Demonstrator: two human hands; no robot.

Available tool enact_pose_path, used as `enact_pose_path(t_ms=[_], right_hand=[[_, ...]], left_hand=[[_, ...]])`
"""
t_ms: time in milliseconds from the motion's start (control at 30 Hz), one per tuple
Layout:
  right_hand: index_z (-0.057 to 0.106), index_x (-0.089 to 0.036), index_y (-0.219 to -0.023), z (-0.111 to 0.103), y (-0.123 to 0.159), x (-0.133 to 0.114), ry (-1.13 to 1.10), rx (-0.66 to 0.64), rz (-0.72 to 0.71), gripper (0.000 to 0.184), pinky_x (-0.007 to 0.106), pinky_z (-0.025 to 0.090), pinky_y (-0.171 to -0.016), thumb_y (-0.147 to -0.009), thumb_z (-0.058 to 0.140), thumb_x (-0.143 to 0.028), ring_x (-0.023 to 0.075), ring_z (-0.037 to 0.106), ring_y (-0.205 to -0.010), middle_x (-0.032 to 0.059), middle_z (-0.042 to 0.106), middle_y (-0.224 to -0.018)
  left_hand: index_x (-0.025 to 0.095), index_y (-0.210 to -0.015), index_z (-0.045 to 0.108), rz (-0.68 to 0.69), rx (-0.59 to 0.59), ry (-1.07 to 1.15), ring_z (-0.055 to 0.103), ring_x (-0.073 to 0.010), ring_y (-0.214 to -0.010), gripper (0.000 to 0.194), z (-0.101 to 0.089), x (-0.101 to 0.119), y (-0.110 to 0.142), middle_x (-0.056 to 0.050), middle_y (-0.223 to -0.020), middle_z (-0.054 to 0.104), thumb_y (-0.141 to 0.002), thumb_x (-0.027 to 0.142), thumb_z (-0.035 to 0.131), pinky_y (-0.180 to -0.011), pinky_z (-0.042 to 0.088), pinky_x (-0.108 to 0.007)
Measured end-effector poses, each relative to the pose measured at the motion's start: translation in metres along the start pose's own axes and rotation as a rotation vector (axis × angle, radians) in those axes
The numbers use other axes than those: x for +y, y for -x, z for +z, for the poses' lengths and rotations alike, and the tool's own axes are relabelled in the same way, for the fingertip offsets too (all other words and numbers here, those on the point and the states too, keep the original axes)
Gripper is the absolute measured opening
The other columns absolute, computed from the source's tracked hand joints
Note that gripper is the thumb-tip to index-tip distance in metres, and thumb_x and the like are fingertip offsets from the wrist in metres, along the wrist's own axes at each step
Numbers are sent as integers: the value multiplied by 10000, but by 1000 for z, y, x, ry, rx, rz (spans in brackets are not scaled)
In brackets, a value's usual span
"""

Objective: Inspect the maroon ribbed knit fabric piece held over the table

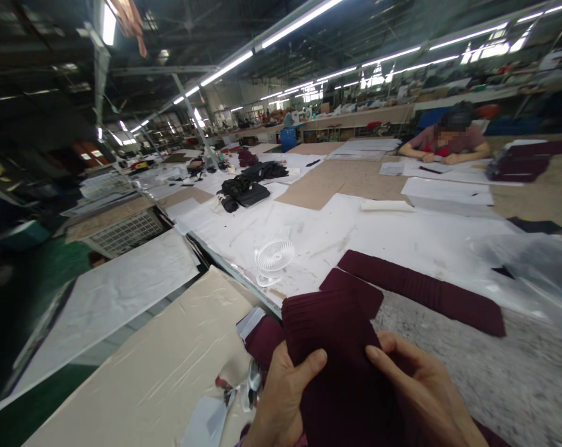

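Observation:
A dark maroon ribbed knit piece [337, 347] is held up in front of me by both hands. My left hand [285, 397] grips its left side, thumb pressed on the front. My right hand [420, 391] grips its right side, fingers curled over the fabric. Behind it, a smaller maroon piece [355, 288] lies on the table. A long maroon strip [425, 292] stretches to the right on the white table surface [337, 230].
A small white fan [274, 256] stands on the table ahead. Scissors [252, 383] lie by my left hand, near paper scraps. Black garments [246, 186] are piled farther back. A person [451, 139] sits at the far right beside stacked maroon fabric [523, 160]. Clear plastic [532, 261] lies right.

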State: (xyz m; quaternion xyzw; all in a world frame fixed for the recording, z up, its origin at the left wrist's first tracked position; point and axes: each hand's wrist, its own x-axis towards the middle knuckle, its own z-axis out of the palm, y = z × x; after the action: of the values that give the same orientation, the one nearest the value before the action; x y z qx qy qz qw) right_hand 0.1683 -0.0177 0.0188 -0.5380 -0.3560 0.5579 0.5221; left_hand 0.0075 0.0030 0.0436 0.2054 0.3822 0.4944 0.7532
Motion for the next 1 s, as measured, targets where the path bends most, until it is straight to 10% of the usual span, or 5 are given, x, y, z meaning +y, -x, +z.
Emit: enact_pose_path(t_ms=[233, 467, 1000], right_hand=[[594, -213, -676, -8, -5, 5, 184, 3, -146, 229, 272, 523, -645, -787, 633, -410, 185, 599, -745, 29, 624, -843], [648, -331, -975, -12, -13, -9, 636, 78, -662, 196, 535, 367, -1016, -779, 662, -340, 297, 402, -1266, 47, 447, -1342], [655, -319, -933, -8, -12, -25, 606, -169, -483, 163, 509, 371, -1030, -795, 650, -406, 285, 411, -1272, 46, 449, -1353]], left_hand=[[171, -1030, 694, -13, -39, 8, 680, -272, -944, 379, -5, -4, -5, -81, -897, 762, -658, 201, 762, -956, 466, -419], [155, -985, 715, -84, -150, -40, 686, -270, -915, 320, 0, -2, -1, -92, -879, 760, -669, 188, 754, -933, 475, -414], [161, -1023, 707, -120, -251, -201, 682, -227, -822, 319, -8, -2, 3, -71, -825, 749, -706, 201, 725, -841, 495, -364]])
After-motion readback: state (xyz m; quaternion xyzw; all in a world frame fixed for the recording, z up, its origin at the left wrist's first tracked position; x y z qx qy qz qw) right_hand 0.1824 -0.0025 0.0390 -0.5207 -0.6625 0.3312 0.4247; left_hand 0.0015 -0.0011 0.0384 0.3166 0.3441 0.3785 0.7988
